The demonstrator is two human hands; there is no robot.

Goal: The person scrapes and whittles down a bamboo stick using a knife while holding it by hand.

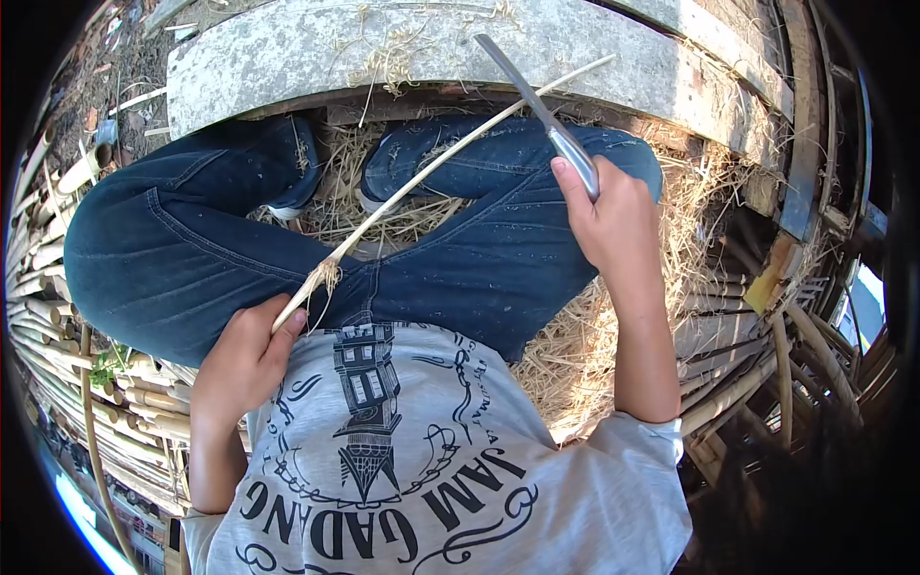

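My left hand [251, 356] is closed around the thick lower end of a pale, peeled stick [402, 192], near my waist. Frayed fibres hang from a joint on the stick just above my fingers. From there the stick runs up and right across my lap, and its thin tip lies over the grey board. My right hand [613, 211] grips the metal handle of a long knife [543, 110], thumb along the handle. The blade points up and left over the board and crosses the stick near its thin end.
A weathered grey board [259, 62] with curly shavings [388, 57] spans the front. My crossed legs in jeans [182, 249] are beneath the stick. Straw-like shavings [604, 335] lie at the right. Bamboo poles [57, 335] line the left, and wooden beams [800, 125] stand at the right.
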